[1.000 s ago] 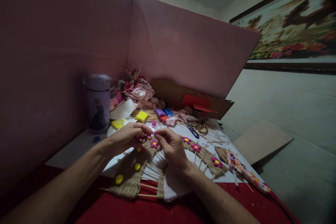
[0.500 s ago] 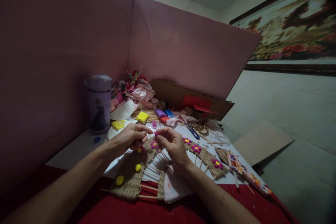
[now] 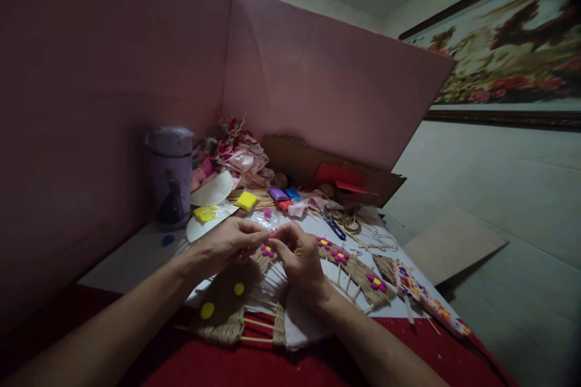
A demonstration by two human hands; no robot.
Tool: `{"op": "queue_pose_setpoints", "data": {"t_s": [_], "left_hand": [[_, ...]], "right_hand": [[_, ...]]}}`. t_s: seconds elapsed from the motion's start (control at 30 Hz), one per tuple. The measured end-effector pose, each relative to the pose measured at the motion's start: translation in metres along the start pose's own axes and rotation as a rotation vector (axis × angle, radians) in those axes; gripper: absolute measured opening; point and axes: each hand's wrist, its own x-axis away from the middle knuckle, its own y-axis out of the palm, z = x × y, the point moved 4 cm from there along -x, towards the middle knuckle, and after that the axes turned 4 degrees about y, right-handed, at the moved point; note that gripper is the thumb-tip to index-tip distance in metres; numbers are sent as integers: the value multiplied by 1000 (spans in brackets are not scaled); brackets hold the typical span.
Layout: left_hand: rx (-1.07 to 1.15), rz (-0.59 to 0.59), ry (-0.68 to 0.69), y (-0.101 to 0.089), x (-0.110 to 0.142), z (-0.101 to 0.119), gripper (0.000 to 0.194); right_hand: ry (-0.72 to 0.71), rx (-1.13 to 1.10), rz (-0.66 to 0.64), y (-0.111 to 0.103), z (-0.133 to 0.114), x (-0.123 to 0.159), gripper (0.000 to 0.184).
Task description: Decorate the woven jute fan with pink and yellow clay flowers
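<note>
My left hand (image 3: 236,240) and my right hand (image 3: 297,254) meet fingertip to fingertip above a woven fan-shaped piece (image 3: 222,320) made of twine and thin sticks. Pinched between them is a small bit of magenta modelling clay (image 3: 272,233), mostly covered by the fingers. Magenta clay flowers with yellow centres, such as this clay flower (image 3: 340,256), sit along the weave's far and right parts. Yellow clay discs, one of them a yellow disc (image 3: 207,311), lie on its left part. Just beyond my fingers, a lump of magenta clay (image 3: 267,213) rests on clear plastic.
A lilac canister (image 3: 171,175) stands at the back left, near white paper plates (image 3: 213,188). Packs of yellow clay (image 3: 247,201), purple and blue clay lie behind the hands. Blue-handled scissors (image 3: 334,227) and twine are at right, beside a flower-patterned strip (image 3: 431,299).
My left hand has moved slightly right, so its fingertips now touch those of my right hand around the magenta clay. The fan-shaped piece has stayed put.
</note>
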Motion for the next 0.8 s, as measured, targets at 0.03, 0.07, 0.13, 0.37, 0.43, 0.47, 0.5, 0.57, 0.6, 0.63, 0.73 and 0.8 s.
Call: {"op": "queue_pose_setpoints", "data": {"t_s": [0.03, 0.07, 0.13, 0.37, 0.43, 0.47, 0.5, 0.57, 0.6, 0.63, 0.73, 0.8], "left_hand": [[43, -40, -6, 2, 0, -1, 31], [84, -68, -9, 3, 0, -1, 32], [154, -86, -6, 3, 1, 0, 30], [234, -71, 7, 2, 2, 7, 36], [230, -35, 0, 0, 2, 7, 31], [233, -11, 2, -1, 2, 8, 25], [238, 12, 3, -2, 2, 8, 20], [249, 43, 4, -5, 2, 8, 23], [251, 47, 5, -6, 2, 8, 26], [247, 46, 7, -6, 2, 7, 27], [210, 46, 28, -7, 1, 6, 22], [205, 43, 42, -8, 0, 5, 24]], "right_hand": [[-28, 46, 10, -2, -1, 0, 17], [-43, 74, 17, -4, -2, 0, 18], [-46, 70, 29, -7, -2, -1, 20], [-50, 73, 34, -8, -2, 0, 22], [-75, 110, 28, -7, -4, 2, 23], [-90, 123, 27, -7, -6, 3, 23], [-103, 134, 26, -6, -8, 4, 23], [-131, 154, 30, -6, -12, 5, 22], [-145, 164, 31, -6, -14, 6, 22], [-157, 174, 34, -6, -15, 6, 21], [-177, 197, 44, -6, -17, 6, 22], [-173, 199, 45, -6, -17, 6, 23]]}}
